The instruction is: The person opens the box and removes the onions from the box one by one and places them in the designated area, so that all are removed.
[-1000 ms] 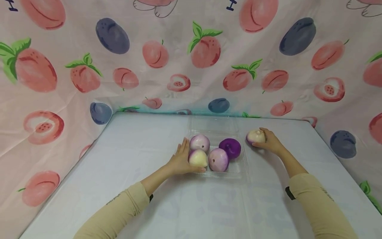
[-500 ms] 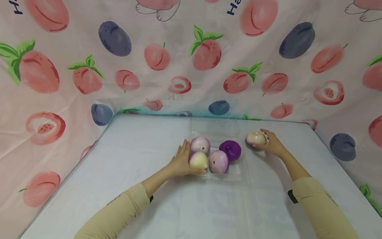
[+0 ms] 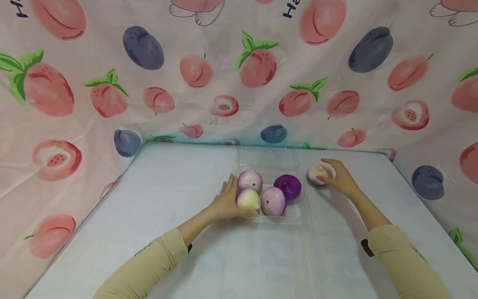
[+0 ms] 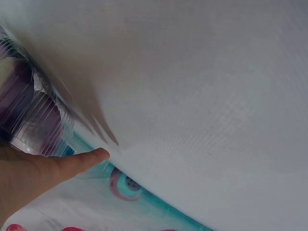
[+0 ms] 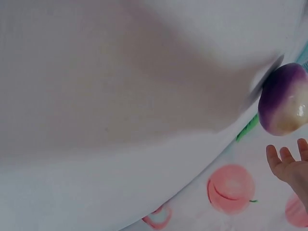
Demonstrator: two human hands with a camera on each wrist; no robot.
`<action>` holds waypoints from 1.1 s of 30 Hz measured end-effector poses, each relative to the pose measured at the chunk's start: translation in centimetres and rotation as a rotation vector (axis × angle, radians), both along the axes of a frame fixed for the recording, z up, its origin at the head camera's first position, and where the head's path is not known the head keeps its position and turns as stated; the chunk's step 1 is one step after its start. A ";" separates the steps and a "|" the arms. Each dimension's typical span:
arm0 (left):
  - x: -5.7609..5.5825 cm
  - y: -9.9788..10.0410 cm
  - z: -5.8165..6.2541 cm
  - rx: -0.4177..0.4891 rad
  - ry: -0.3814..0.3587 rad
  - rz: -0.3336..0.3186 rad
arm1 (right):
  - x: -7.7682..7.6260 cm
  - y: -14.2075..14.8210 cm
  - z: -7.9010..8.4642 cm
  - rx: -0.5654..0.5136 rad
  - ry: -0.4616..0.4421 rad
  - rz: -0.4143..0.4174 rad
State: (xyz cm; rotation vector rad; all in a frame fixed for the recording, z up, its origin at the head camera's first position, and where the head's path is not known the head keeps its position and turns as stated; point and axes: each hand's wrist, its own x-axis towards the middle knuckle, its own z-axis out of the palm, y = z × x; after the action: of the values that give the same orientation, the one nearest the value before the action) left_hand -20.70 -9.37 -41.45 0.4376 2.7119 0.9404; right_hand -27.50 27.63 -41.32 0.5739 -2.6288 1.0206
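A clear plastic box holds several onions: a pale purple one at the back left, a yellowish-white one in front of it, a lilac one and a deep purple one. My left hand rests against the box's left side, fingers straight and thumb along the front. To the right of the box, a white-and-purple onion sits on the table. My right hand is spread beside it; in the right wrist view its fingers are apart from the onion.
The box's transparent lid lies folded back toward the rear of the table. A white cover lies over the tabletop. Fruit-printed cloth hangs behind and at both sides.
My right hand's fingers have spread and lifted away from the onion, which stays on the table. My left hand keeps its place at the box.
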 end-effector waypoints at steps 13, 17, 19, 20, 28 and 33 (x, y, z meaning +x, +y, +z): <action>0.0 0.0 -0.1 0.000 0.002 0.002 | 1.1 -0.7 0.4 -0.039 0.074 -0.021; -0.1 0.0 -0.1 -0.003 0.002 0.003 | 1.4 -0.9 0.5 -0.059 0.087 -0.031; -0.1 0.0 -0.2 -0.001 0.001 0.003 | 1.6 -1.1 0.6 -0.061 0.087 -0.039; -0.1 0.0 -0.2 0.000 0.002 0.004 | 1.7 -1.2 0.6 -0.061 0.088 -0.043; 0.0 -0.1 -0.3 0.008 0.005 0.008 | 2.9 -2.7 1.2 -0.098 0.043 -0.018; -0.1 -0.1 -0.3 0.015 0.004 0.009 | 3.7 -3.6 1.7 -0.102 0.029 -0.016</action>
State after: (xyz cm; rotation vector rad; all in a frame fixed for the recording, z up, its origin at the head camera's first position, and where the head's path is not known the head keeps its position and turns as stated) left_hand -20.80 -9.44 -41.76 0.4303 2.7143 0.9636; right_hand -23.75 24.07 -39.63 0.5394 -2.5352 1.1259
